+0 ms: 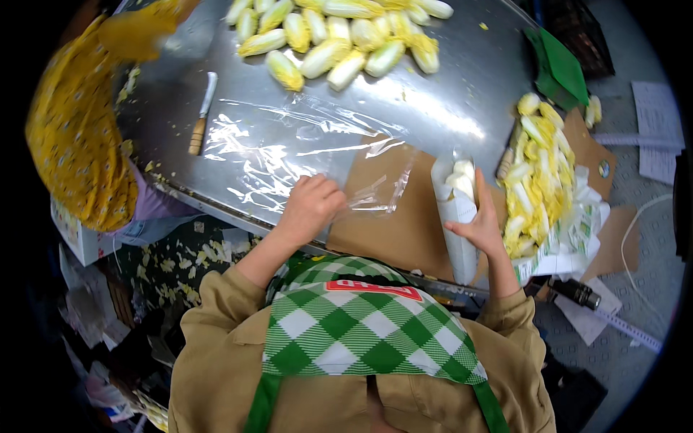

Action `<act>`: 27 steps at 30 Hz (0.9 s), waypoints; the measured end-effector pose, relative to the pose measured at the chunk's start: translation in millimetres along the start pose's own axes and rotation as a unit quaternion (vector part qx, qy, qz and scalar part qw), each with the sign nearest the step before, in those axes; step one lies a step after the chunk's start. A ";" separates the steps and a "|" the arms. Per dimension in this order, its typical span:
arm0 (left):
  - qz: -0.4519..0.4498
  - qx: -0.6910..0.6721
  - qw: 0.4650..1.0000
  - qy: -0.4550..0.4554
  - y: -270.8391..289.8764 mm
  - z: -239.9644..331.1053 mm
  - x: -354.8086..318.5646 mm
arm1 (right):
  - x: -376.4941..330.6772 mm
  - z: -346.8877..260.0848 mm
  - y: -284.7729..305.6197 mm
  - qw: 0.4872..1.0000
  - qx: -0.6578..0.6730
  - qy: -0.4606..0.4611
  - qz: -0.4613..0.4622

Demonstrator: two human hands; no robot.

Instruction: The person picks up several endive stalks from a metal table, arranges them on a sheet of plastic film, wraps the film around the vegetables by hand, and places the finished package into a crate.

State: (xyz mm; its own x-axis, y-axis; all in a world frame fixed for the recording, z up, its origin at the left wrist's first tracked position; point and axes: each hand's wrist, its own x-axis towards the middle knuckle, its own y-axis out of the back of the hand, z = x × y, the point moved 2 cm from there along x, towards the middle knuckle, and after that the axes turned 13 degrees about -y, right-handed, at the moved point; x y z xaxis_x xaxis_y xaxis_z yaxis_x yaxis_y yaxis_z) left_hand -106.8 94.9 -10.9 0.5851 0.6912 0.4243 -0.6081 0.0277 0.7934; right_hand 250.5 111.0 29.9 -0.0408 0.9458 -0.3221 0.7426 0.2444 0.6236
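- Head view, hands: left hand (312, 204) lies knuckles-up with fingers curled onto the near edge of a clear plastic sheet (289, 148) spread over the steel table (462, 94); whether it pinches the film or only presses it I cannot tell. Right hand (482, 225) is open-fingered, wrapped around the side of a wrapped cabbage (457, 209) standing tilted at the table's near edge, pale leaf tip showing at the top.
- Head view, surroundings: brown cardboard (404, 216) lies under the sheet's right corner and the cabbage. A heap of small yellow-white cabbages (339, 36) sits at the far side, a second pile (538, 169) just right of the right hand, with white printed bags (577, 231) beneath it. A wooden-handled knife (202, 112) lies left of the sheet, well apart from both hands. A person in a yellow patterned top (79, 137) stands at the left.
- Doing it well, as I judge: the film looks crinkled and clingy, so lift one layer from the edge slowly, keeping it flat. Keep the right hand firm yet gentle on the wrapped cabbage so the leaves stay unbruised and it does not tip off the edge.
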 end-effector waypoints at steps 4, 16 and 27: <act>-0.128 0.009 0.992 0.011 -53.3 6.4 0.3 | -23.3 -24.4 1.2 0.984 -0.122 0.127 0.032; -0.099 0.062 0.990 0.078 -51.0 10.8 -11.6 | 2.3 -18.9 -68.9 0.938 -0.257 0.119 -0.202; -0.045 0.073 0.995 0.055 -27.8 28.1 1.4 | 10.0 -18.6 -93.6 0.976 -0.188 0.045 -0.104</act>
State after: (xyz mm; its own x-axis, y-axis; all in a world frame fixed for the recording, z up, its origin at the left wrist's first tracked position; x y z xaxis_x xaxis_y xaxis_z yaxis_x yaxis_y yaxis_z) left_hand -74.0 74.8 -20.1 0.5656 0.7663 0.3048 -0.4670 -0.0069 0.8842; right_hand 168.1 101.6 -18.5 -0.2353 0.8783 -0.4161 0.4156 0.4779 0.7739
